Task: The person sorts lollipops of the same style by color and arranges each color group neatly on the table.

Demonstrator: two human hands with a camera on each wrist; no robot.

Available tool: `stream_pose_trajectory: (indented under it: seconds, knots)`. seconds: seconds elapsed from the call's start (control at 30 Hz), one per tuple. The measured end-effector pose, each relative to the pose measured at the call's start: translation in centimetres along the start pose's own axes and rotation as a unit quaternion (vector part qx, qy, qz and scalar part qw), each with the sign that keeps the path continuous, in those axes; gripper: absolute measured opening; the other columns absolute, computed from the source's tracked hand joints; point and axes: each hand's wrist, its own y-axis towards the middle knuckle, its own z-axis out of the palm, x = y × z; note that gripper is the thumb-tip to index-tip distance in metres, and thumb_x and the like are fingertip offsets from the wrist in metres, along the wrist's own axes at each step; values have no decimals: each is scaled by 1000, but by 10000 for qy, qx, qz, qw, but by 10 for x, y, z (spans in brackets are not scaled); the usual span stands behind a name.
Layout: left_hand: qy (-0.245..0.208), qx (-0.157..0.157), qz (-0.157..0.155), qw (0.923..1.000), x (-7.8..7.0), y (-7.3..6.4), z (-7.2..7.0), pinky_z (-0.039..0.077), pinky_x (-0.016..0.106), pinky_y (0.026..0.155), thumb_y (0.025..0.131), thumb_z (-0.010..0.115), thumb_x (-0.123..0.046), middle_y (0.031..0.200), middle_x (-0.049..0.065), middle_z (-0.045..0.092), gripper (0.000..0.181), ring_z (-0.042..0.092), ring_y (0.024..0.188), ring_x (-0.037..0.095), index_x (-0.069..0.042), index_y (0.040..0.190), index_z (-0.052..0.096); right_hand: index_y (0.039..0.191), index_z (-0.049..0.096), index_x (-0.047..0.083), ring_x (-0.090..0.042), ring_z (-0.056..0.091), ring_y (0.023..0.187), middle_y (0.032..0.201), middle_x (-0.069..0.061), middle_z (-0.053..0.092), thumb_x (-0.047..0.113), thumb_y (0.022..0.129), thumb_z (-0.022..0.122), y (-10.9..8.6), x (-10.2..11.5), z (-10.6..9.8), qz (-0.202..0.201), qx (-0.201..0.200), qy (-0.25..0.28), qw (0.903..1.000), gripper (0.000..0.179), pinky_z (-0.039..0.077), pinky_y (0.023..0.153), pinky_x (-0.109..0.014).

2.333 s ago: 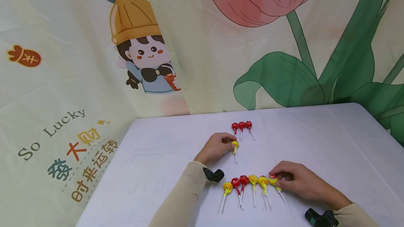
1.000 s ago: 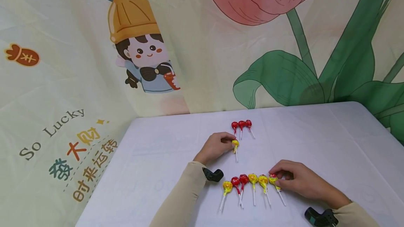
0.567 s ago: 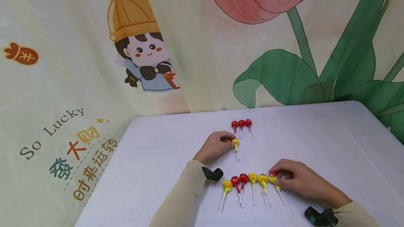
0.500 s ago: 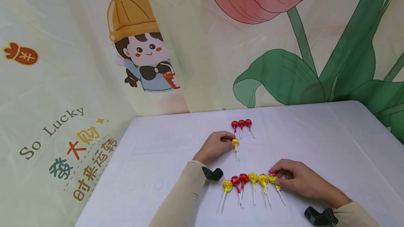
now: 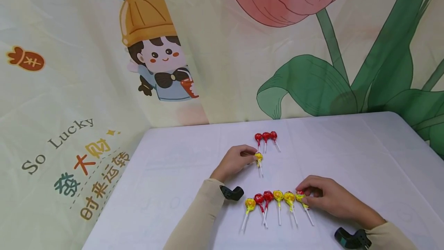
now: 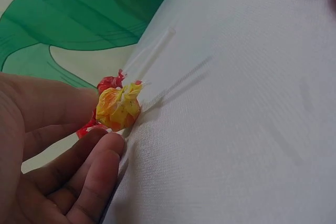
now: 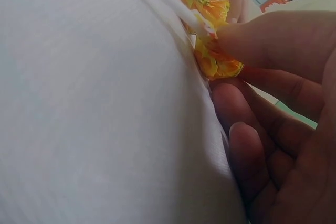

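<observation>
In the head view my left hand [image 5: 236, 161] is beside a yellow lollipop [image 5: 259, 157] at mid-table. Its thumb and forefinger stand slightly apart at the candy's left side; the left wrist view shows the thumb tip [image 6: 89, 103] against the wrapper edge. Three red lollipops [image 5: 266, 136] lie just behind. My right hand [image 5: 326, 198] pinches a yellow lollipop with some red [image 5: 300, 197], the rightmost of the front row; in the right wrist view the thumb presses its yellow wrapper [image 7: 218, 64]. To its left lie yellow lollipops [image 5: 278, 196] and two red lollipops [image 5: 268, 196].
All lollipops lie on a white-covered table [image 5: 187, 157]. A printed cloth backdrop [image 5: 222, 57] with a cartoon figure and a tulip hangs behind its far edge. Dark wrist devices are strapped at both sleeves [image 5: 197, 213].
My left hand has loosened slightly and shifted a little left from the yellow lollipop, which stays in place. The right hand and the front row have hardly moved.
</observation>
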Motion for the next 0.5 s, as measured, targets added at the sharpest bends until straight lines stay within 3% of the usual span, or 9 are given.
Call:
stream_pose_trajectory:
  seconds: [0.3,0.5]
  knots:
    - [-30,-103,-59,9999,5,-14,-1,53,32,79,97,68,-31,107,-10,67,21,61,94,14,-23,116,72,108,71,24,-11,55,85,97,7,62,24,89,77,1,1,3,261,-79,-110,9996,19,46,70,-24]
    - [-63,-136,26,9999,5,-26,0,52,33,77,99,65,-29,104,-10,67,22,63,90,14,-20,117,72,107,71,23,-11,55,84,97,6,62,23,89,77,1,1,2,228,-127,-78,9996,19,46,70,-24]
